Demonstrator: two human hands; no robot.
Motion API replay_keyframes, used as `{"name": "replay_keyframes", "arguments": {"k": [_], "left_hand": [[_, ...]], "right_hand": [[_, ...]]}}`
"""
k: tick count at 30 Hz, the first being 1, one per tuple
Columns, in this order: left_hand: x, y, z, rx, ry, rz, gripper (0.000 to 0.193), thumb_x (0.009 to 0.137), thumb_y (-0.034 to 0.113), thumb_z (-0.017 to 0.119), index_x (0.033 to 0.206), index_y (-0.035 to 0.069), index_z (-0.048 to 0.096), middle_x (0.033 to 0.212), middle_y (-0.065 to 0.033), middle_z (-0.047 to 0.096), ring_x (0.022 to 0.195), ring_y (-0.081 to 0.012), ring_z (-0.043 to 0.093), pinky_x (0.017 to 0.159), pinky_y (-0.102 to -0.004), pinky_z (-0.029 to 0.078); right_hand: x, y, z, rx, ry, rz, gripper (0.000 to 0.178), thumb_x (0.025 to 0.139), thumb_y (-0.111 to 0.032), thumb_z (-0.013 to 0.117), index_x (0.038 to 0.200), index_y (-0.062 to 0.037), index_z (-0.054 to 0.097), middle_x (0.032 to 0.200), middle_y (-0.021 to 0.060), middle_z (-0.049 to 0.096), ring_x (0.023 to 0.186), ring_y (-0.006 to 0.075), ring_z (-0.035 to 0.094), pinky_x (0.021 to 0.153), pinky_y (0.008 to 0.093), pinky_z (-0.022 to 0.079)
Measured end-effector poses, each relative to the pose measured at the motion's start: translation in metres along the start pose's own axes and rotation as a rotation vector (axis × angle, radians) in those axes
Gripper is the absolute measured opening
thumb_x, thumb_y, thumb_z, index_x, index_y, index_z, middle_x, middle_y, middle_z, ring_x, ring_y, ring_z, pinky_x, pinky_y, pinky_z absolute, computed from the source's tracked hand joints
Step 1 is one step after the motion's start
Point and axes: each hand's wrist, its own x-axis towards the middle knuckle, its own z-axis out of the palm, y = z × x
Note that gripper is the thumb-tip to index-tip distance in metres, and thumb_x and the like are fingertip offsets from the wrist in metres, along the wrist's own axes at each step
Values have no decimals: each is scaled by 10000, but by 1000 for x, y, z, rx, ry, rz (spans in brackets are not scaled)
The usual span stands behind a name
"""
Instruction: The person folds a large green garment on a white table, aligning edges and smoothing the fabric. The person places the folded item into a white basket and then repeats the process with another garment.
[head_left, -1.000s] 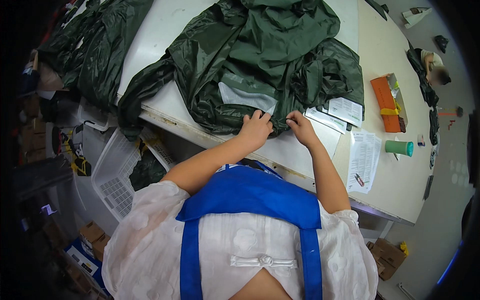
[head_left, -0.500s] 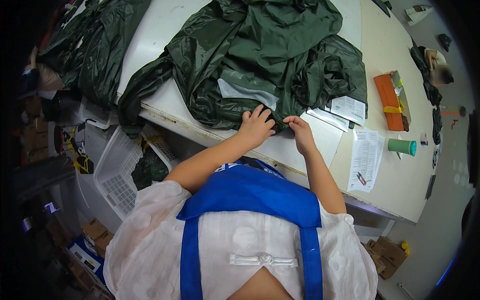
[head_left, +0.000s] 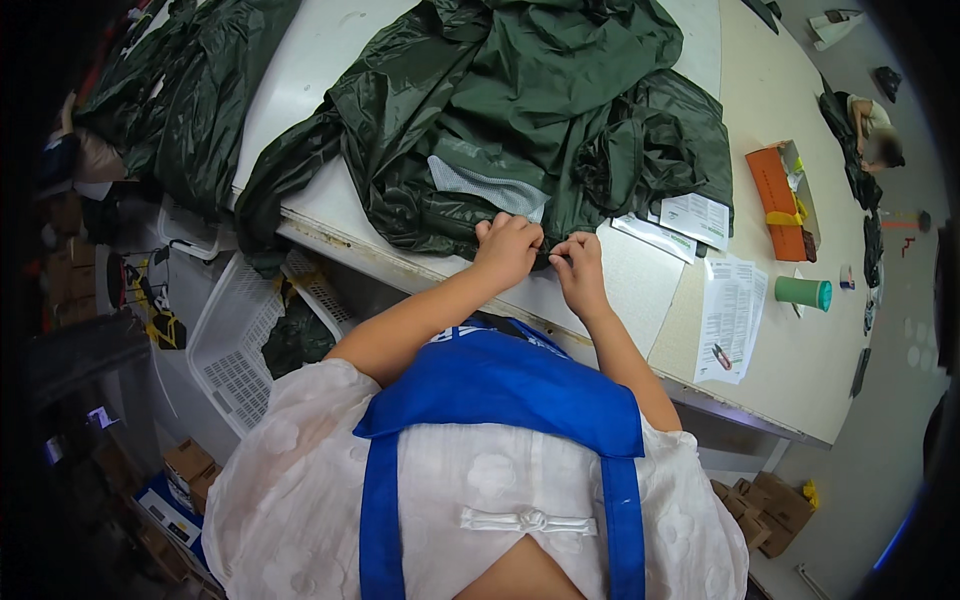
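A dark green, shiny rain jacket lies crumpled across the table's near edge. A patch of grey mesh lining shows in its folds. My left hand is closed on the jacket's near edge, fingers curled into the cloth. Close beside it on the right, my right hand pinches the same edge between thumb and fingers. The two hands almost touch. The cloth between the fingertips is mostly hidden.
White packets lie partly under the jacket. To the right are printed sheets with small thread snips, a green thread spool and an orange box. More green garments hang over the left edge above a white basket.
My right hand has moved left, up against my left hand, and its fingers have closed on the jacket's edge. The left hand's fingers have drawn in. The near cloth has shifted slightly left.
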Motion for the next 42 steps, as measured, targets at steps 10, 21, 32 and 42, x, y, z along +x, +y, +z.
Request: {"name": "replay_keyframes", "arguments": {"k": [10,21,32,42], "left_hand": [[-8,1,-12,-210,-7,-13,118,761,269,677,800,160,655,854,13,660,985,-234,549,847,-426,316],[-11,0,-63,142,228,-47,70,770,170,627,823,126,613,937,-58,524,917,-282,495,748,-448,350],[-29,4,-58,68,269,252,122,789,62,584,901,16,574,1060,-141,575,1047,-369,539,963,-472,407],[-21,-46,-93,-51,407,-112,164,791,74,618,944,19,597,923,-134,613,916,-348,574,818,-418,468]], "right_hand": [[5,-18,-9,-147,40,-47,148,725,-72,707,849,-57,627,1007,105,495,1015,295,478,906,405,378],[11,-26,-53,-563,59,-159,140,684,-113,716,780,-113,614,929,28,536,1012,255,494,868,401,340],[34,-87,-16,-313,-144,-243,379,662,-108,725,1018,-64,601,997,90,585,977,292,533,834,399,398],[25,-51,1,-151,-169,-187,454,678,-45,711,1113,-80,585,1060,109,610,1013,323,550,883,407,427]]}}
